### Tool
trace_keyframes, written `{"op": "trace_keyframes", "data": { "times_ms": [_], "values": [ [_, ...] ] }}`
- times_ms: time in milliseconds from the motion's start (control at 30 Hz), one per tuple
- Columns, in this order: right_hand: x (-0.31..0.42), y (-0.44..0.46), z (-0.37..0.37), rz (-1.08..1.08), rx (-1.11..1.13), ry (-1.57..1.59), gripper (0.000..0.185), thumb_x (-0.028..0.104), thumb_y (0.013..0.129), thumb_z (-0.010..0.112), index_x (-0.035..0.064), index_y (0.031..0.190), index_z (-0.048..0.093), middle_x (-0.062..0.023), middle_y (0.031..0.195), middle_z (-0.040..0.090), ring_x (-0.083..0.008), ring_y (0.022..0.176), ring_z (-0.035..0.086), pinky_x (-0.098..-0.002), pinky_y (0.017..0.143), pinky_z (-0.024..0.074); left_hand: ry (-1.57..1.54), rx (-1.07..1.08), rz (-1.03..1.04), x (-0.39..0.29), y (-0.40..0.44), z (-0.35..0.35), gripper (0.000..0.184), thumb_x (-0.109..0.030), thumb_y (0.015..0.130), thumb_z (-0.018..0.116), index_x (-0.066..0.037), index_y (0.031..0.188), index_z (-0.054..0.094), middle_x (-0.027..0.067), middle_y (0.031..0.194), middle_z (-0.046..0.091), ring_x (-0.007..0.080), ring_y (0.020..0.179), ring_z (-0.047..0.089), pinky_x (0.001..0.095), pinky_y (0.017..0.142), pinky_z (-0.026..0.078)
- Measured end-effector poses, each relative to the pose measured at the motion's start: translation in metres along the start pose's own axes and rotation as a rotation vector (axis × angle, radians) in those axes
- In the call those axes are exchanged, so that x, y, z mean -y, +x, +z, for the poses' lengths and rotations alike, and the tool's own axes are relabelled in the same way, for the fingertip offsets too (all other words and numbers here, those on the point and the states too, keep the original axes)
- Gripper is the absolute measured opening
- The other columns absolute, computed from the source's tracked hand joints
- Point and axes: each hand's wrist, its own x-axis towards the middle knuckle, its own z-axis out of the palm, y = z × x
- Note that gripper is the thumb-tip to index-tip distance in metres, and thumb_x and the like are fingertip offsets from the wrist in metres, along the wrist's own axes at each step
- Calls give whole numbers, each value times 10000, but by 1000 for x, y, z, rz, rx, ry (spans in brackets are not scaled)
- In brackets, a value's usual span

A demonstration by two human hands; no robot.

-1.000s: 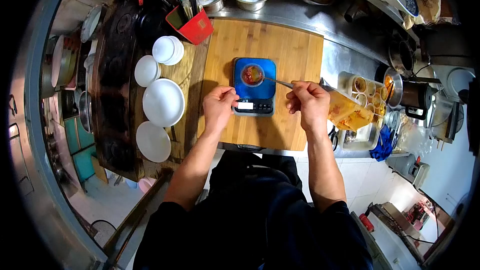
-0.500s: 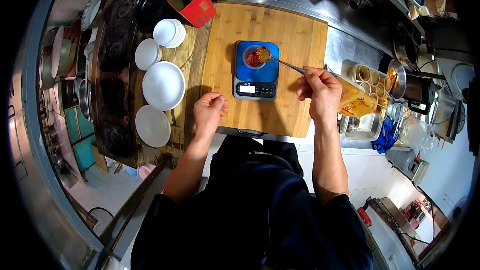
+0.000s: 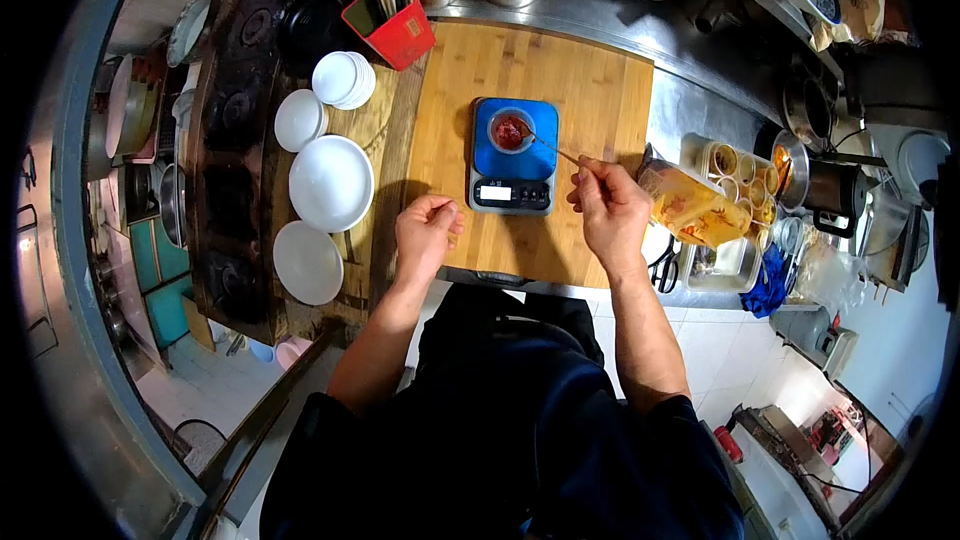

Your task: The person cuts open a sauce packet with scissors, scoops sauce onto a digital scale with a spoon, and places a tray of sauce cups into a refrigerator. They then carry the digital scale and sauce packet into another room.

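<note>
- Blue-and-black rectangular digital scale (image 3: pixel 543 166): on tan wooden board (image 3: pixel 600 85), bare margins around.
- Right hand (image 3: pixel 612 210): grasping slender metal spoon (image 3: pixel 553 147), board's right edge.
- Left hand (image 3: pixel 426 234): loosely clenched, board's near left corner.
- Clear round cup (image 3: pixel 510 131): on scale, inside its edges.

Right hand (image 3: pixel 613 208) pinches the handle of a long spoon (image 3: pixel 556 148), its tip down in a small clear cup (image 3: pixel 513 151) of red food, cup sitting on the blue top of a digital scale (image 3: pixel 483 162) on a wooden board (image 3: pixel 600 90). Left hand (image 3: pixel 426 235), fingers curled in, is over the board's near left corner, apart from the scale. White plates (image 3: pixel 331 183) and bowls (image 3: pixel 336 78) line the left side, red utensil holder (image 3: pixel 405 38) at the board's far left corner, blue cloth (image 3: pixel 766 282) off to the right.
</note>
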Motion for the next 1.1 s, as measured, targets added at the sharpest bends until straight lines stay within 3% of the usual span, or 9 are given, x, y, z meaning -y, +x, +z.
{"op": "trace_keyframes", "data": {
  "times_ms": [67, 233, 333, 633, 833, 967, 1100],
  "values": [
    [-5, -4, 3, -50, -1, -61, 114, 23, 972, 680, -50, 1052, 716, -126, 811, 737, -146, 682, 731, -279, 613, 577, 5, 4, 1, 0, -1, 0, 144, -146, 1013, 656, -23, 1077, 690, 61, 890, 732, 102, 694, 678, 240, 535, 493],
    [-17, -8, 6, -263, -24, -296, 114, 32, 913, 732, 4, 1024, 729, -176, 894, 740, -319, 772, 739, -378, 689, 591, -11, 7, 1, 0, 2, 1, 137, -138, 1011, 648, -22, 1073, 689, 52, 872, 725, 101, 694, 676, 240, 535, 493],
    [-18, -7, 5, -241, 15, -316, 118, 34, 907, 737, 2, 1020, 730, -171, 928, 749, -351, 811, 732, -395, 711, 594, -8, 10, -4, -3, 1, 2, 135, -139, 1011, 649, -23, 1069, 689, 48, 869, 724, 101, 692, 674, 241, 532, 493],
    [-18, -10, 5, -165, -8, -199, 124, 8, 920, 714, -16, 1041, 716, -163, 905, 752, -260, 749, 756, -353, 673, 597, -4, 10, 3, 0, 3, 1, 133, -144, 1012, 652, -26, 1060, 690, 51, 874, 727, 100, 697, 674, 239, 534, 491],
    [-20, -6, 4, -259, 17, -314, 101, 21, 918, 728, -16, 1010, 711, -172, 916, 754, -267, 744, 758, -351, 649, 599, -8, 20, 1, -1, 1, 1, 135, -141, 1010, 656, -24, 1066, 691, 58, 887, 732, 101, 699, 674, 239, 540, 490],
    [-19, -9, 3, -173, 15, -246, 110, 32, 903, 745, -14, 993, 701, -167, 962, 763, -310, 773, 750, -364, 658, 600, -20, 15, -5, -1, 0, 1, 138, -141, 1010, 660, -21, 1071, 692, 60, 889, 733, 102, 696, 674, 241, 538, 492],
    [-15, -13, 4, -198, -12, -225, 100, 23, 919, 730, -11, 1008, 702, -174, 935, 760, -268, 734, 753, -348, 653, 600, 4, 10, -6, 0, -1, 1, 148, -146, 1009, 664, -18, 1078, 694, 63, 889, 735, 104, 690, 675, 241, 535, 495]
  ]
}}
